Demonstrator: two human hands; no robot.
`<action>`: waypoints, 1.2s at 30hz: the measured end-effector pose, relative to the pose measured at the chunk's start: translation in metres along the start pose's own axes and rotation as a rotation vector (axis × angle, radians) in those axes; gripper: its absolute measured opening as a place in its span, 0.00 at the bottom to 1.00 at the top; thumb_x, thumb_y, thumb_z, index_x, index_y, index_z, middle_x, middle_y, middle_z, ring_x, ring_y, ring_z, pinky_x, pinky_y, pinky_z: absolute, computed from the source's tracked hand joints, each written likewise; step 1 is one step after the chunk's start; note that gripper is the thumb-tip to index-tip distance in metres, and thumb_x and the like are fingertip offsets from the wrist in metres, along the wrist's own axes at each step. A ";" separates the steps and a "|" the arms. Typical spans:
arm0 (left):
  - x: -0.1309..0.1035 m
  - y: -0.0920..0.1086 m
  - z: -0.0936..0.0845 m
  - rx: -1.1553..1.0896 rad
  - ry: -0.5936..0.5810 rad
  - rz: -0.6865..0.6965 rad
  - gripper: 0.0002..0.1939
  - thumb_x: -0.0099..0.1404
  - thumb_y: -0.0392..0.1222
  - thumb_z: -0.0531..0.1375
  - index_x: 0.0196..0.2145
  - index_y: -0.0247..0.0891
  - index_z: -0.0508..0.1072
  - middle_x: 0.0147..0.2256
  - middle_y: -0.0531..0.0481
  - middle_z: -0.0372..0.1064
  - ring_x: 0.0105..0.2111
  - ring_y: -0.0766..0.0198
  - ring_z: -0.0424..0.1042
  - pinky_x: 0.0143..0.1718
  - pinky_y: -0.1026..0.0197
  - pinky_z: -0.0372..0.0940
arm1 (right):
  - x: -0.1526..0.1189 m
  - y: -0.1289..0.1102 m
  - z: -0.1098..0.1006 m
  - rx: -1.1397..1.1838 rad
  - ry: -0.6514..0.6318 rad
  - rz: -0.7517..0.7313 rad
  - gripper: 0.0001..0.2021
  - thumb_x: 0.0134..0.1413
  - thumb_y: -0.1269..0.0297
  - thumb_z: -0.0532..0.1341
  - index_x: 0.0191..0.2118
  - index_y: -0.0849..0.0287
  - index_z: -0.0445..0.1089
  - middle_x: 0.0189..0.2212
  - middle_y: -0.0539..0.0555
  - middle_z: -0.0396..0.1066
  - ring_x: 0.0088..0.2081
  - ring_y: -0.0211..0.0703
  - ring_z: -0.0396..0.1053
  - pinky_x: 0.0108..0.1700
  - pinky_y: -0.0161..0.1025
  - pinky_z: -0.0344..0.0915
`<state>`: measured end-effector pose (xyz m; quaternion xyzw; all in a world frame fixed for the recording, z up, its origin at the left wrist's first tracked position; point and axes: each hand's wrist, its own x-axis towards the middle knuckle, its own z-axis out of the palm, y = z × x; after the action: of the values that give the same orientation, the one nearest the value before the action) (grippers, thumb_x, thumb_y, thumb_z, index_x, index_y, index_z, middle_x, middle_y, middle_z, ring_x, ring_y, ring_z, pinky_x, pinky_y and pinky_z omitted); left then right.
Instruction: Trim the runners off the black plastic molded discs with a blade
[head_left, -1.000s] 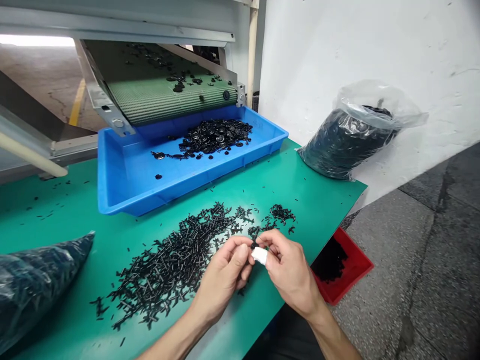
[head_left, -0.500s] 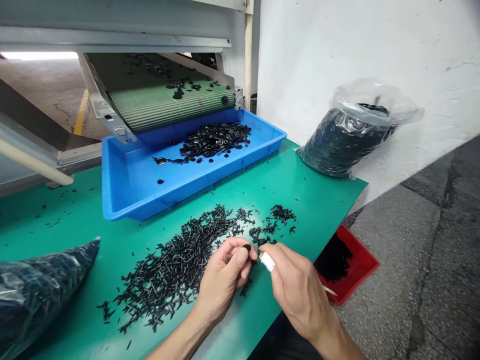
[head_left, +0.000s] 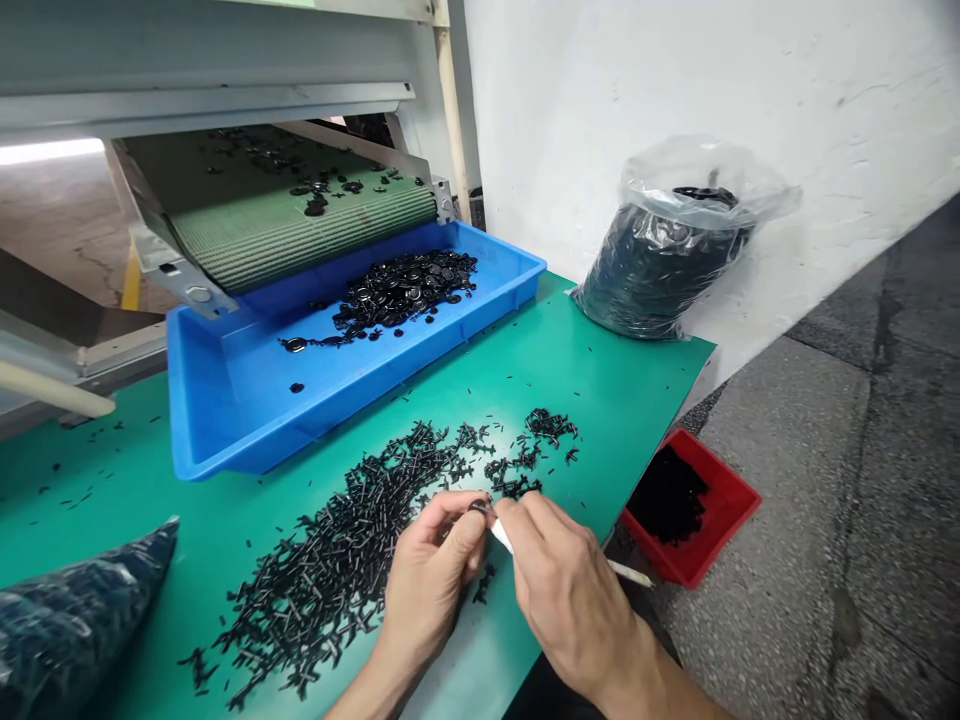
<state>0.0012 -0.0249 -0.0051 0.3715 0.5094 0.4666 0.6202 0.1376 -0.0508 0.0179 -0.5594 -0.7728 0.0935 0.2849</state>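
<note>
My left hand (head_left: 431,560) pinches a small round black plastic part (head_left: 477,506) between thumb and fingertips. My right hand (head_left: 566,580) is closed round a slim hand tool with a pale handle (head_left: 631,574), whose rear end sticks out beyond the hand. A thin tip of the tool meets the black part; whether it is a blade I cannot tell. White wrapping (head_left: 502,535) shows by the right fingertips. Just left of my hands, a heap of small black branching plastic pieces (head_left: 352,540) spreads over the green table (head_left: 480,375). A smaller cluster (head_left: 550,425) lies beyond my hands.
A blue tray (head_left: 360,395) holds black round parts (head_left: 405,290) under a green conveyor belt (head_left: 300,235). A full clear bag (head_left: 656,260) leans on the wall; another bag (head_left: 82,610) lies at left. A red bin (head_left: 731,505) of black pieces stands on the floor.
The tool in my right hand has come in against the black part, and its rear end now shows further out. The whole view has shifted slightly.
</note>
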 end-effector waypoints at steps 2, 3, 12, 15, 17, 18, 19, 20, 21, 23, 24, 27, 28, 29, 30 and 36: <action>-0.001 0.000 -0.003 0.161 0.034 0.054 0.15 0.59 0.52 0.66 0.36 0.38 0.75 0.18 0.58 0.61 0.19 0.70 0.57 0.20 0.67 0.53 | 0.001 0.000 0.001 -0.015 0.021 0.008 0.12 0.62 0.78 0.48 0.36 0.57 0.64 0.29 0.53 0.66 0.32 0.45 0.65 0.34 0.40 0.56; -0.001 0.001 -0.005 0.241 0.042 0.083 0.15 0.60 0.52 0.65 0.36 0.38 0.75 0.19 0.57 0.61 0.20 0.69 0.58 0.21 0.66 0.54 | 0.002 0.001 0.001 -0.005 0.023 0.022 0.12 0.62 0.78 0.48 0.34 0.57 0.64 0.29 0.53 0.66 0.32 0.44 0.65 0.33 0.40 0.55; -0.002 0.010 -0.001 0.292 -0.054 0.113 0.14 0.65 0.54 0.60 0.38 0.40 0.73 0.25 0.54 0.64 0.21 0.68 0.57 0.21 0.66 0.53 | 0.022 0.033 -0.020 0.407 -0.264 0.260 0.10 0.53 0.79 0.51 0.28 0.57 0.62 0.20 0.44 0.60 0.23 0.33 0.56 0.28 0.33 0.49; -0.001 0.014 0.006 0.064 -0.032 -0.036 0.14 0.63 0.52 0.62 0.41 0.40 0.72 0.29 0.53 0.66 0.20 0.72 0.54 0.18 0.70 0.49 | 0.031 0.055 -0.027 0.311 -0.237 0.330 0.11 0.56 0.78 0.50 0.32 0.58 0.66 0.23 0.46 0.64 0.24 0.34 0.59 0.28 0.33 0.50; 0.002 0.017 0.008 -0.076 -0.016 -0.135 0.15 0.62 0.51 0.64 0.42 0.39 0.73 0.29 0.53 0.65 0.19 0.73 0.52 0.16 0.72 0.48 | 0.039 0.071 -0.031 0.166 -0.157 0.336 0.12 0.58 0.77 0.50 0.35 0.59 0.68 0.28 0.49 0.67 0.28 0.36 0.62 0.30 0.34 0.51; 0.004 0.018 0.008 -0.138 -0.012 -0.170 0.16 0.61 0.50 0.65 0.42 0.38 0.74 0.29 0.53 0.65 0.19 0.74 0.51 0.14 0.73 0.47 | 0.043 0.078 -0.032 0.079 -0.113 0.332 0.12 0.59 0.77 0.50 0.38 0.59 0.69 0.31 0.51 0.68 0.30 0.37 0.64 0.31 0.34 0.52; 0.006 0.019 0.007 -0.194 -0.010 -0.196 0.16 0.60 0.50 0.65 0.41 0.38 0.74 0.29 0.53 0.65 0.19 0.74 0.51 0.13 0.73 0.47 | 0.048 0.083 -0.032 -0.009 -0.080 0.329 0.12 0.60 0.77 0.50 0.40 0.60 0.70 0.33 0.53 0.69 0.32 0.39 0.64 0.32 0.35 0.52; 0.008 0.020 0.007 -0.244 -0.008 -0.217 0.15 0.60 0.49 0.66 0.41 0.37 0.75 0.29 0.53 0.64 0.19 0.74 0.50 0.12 0.74 0.47 | 0.051 0.087 -0.032 -0.092 -0.068 0.331 0.13 0.60 0.76 0.50 0.42 0.60 0.70 0.35 0.54 0.69 0.33 0.40 0.65 0.32 0.35 0.52; 0.010 0.021 0.005 -0.290 -0.010 -0.232 0.14 0.59 0.49 0.66 0.39 0.37 0.75 0.28 0.53 0.64 0.18 0.75 0.50 0.11 0.75 0.47 | 0.054 0.089 -0.030 -0.162 -0.074 0.336 0.13 0.60 0.76 0.51 0.43 0.60 0.70 0.36 0.55 0.69 0.33 0.40 0.65 0.31 0.36 0.51; 0.012 0.023 0.003 -0.370 -0.015 -0.261 0.12 0.59 0.48 0.67 0.35 0.36 0.75 0.27 0.54 0.63 0.18 0.75 0.49 0.10 0.76 0.48 | 0.055 0.087 -0.026 -0.242 -0.117 0.346 0.12 0.61 0.76 0.51 0.42 0.60 0.70 0.35 0.55 0.68 0.32 0.41 0.64 0.30 0.37 0.50; 0.013 0.024 0.003 -0.403 -0.023 -0.277 0.12 0.58 0.47 0.67 0.33 0.36 0.75 0.27 0.54 0.62 0.17 0.76 0.49 0.10 0.76 0.49 | 0.054 0.085 -0.024 -0.249 -0.143 0.340 0.12 0.61 0.76 0.51 0.40 0.60 0.70 0.35 0.55 0.68 0.31 0.40 0.64 0.30 0.37 0.49; 0.013 0.027 0.001 -0.487 -0.033 -0.304 0.11 0.58 0.46 0.67 0.29 0.36 0.73 0.26 0.54 0.62 0.17 0.75 0.50 0.09 0.77 0.51 | 0.044 0.074 -0.018 -0.177 -0.198 0.288 0.12 0.60 0.77 0.52 0.38 0.58 0.70 0.34 0.52 0.68 0.31 0.39 0.64 0.30 0.37 0.50; 0.012 0.028 0.001 -0.512 -0.031 -0.305 0.11 0.57 0.45 0.68 0.29 0.36 0.72 0.27 0.54 0.62 0.17 0.75 0.51 0.08 0.77 0.51 | 0.041 0.071 -0.017 -0.131 -0.211 0.262 0.12 0.59 0.77 0.52 0.38 0.57 0.70 0.33 0.52 0.68 0.31 0.39 0.64 0.31 0.36 0.51; 0.012 0.028 0.000 -0.536 -0.030 -0.304 0.11 0.56 0.44 0.68 0.28 0.36 0.72 0.27 0.54 0.62 0.18 0.75 0.52 0.08 0.77 0.51 | 0.038 0.069 -0.017 -0.083 -0.216 0.237 0.12 0.60 0.77 0.52 0.38 0.57 0.70 0.33 0.51 0.68 0.32 0.39 0.65 0.32 0.36 0.52; 0.012 0.028 0.000 -0.557 -0.030 -0.305 0.12 0.56 0.44 0.69 0.26 0.36 0.71 0.27 0.54 0.62 0.18 0.74 0.53 0.08 0.77 0.51 | 0.037 0.069 -0.018 -0.043 -0.205 0.223 0.13 0.60 0.77 0.51 0.39 0.56 0.70 0.33 0.50 0.68 0.33 0.39 0.65 0.33 0.35 0.54; 0.010 0.024 -0.003 -0.583 -0.075 -0.303 0.17 0.57 0.48 0.68 0.23 0.36 0.67 0.25 0.56 0.60 0.17 0.75 0.49 0.08 0.77 0.49 | 0.059 0.078 -0.022 -0.109 -0.144 0.198 0.18 0.61 0.78 0.50 0.48 0.56 0.72 0.38 0.53 0.67 0.34 0.39 0.66 0.33 0.35 0.56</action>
<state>-0.0061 -0.0083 0.0141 0.1152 0.3809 0.4811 0.7811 0.2006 0.0278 0.0196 -0.6396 -0.7360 0.1187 0.1872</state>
